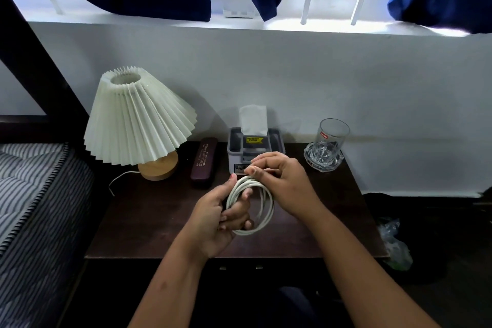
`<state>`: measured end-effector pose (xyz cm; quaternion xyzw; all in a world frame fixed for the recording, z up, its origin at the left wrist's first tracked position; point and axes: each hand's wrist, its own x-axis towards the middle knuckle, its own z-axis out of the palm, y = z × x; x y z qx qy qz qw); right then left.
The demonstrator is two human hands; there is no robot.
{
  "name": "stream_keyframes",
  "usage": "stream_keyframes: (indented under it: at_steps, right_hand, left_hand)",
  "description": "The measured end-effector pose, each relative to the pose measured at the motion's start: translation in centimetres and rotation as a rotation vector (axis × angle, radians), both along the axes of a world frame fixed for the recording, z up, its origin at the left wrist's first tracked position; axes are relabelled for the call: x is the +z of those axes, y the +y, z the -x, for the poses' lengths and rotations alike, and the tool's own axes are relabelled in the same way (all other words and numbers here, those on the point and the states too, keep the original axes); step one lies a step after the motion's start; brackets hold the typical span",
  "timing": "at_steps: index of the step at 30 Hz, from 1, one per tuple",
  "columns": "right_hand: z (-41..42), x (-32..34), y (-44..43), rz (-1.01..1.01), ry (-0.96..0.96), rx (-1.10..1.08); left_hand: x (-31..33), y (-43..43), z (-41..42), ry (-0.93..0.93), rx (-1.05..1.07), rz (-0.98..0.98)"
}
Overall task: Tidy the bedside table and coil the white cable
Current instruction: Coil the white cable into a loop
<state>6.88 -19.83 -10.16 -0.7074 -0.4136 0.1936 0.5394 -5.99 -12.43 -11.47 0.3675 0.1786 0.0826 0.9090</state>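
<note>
Striped bedding (29,194) at the far left edge, hard against the dark bedside table (149,221). Next along, pleated white lamp (135,117) on a round wooden base, thin lamp cord (119,178) trailing off toward the table's left side. Just right of the base, maroon spectacle case (203,162) lying lengthwise, gold lettering on top. Behind the hands, grey tissue box (255,149) with a white tissue standing up out of it, yellow label on the front. Now centre stage, above the tabletop: left hand (221,218) palm-up, fingers curled closed through the loops of the white cable (262,202), thumb lying along the top of the bundle. Several rounds of cable gathered there, hanging in a rough ring between both hands. Right hand (277,181) touching the top of the coil, fingertips pinching a strand of it, knuckles bent, close in front of the tissue box. Further right, clear drinking glass (331,138) upright in a cut-glass dish (323,161) near the table's back right corner, well apart from the hands. Beyond the table's right edge, crumpled plastic bag (396,245) down on the dark floor.
</note>
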Motion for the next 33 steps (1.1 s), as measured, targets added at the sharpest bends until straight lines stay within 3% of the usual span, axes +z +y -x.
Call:
stream_keyframes:
  at_steps: [5, 10, 15, 24, 28, 33]
  right_hand:
    - [0.1, -0.4, 0.1, 0.086, -0.016, 0.005]
    - [0.5, -0.4, 0.1, 0.124, 0.140, 0.105]
    - [0.7, -0.4, 0.1, 0.262, -0.057, 0.253]
    - [0.9, -0.1, 0.0, 0.230, 0.041, 0.372]
    - [0.4, -0.6, 0.0, 0.304, -0.038, 0.268]
    - [0.4, -0.6, -0.2, 0.314, 0.060, 0.328]
  left_hand:
    - [0.2, 0.1, 0.1, 0.015, 0.035, -0.008]
    - [0.0, 0.6, 0.0, 0.016, 0.145, 0.024]
    - [-0.4, 1.0, 0.2, 0.066, 0.193, -0.001]
    - [-0.3, 1.4, 0.7, 0.071, 0.127, 0.015]
    - [-0.7, 0.9, -0.3, 0.230, 0.243, -0.134]
    - [-1.0, 0.7, -0.9, 0.372, 0.568, -0.390]
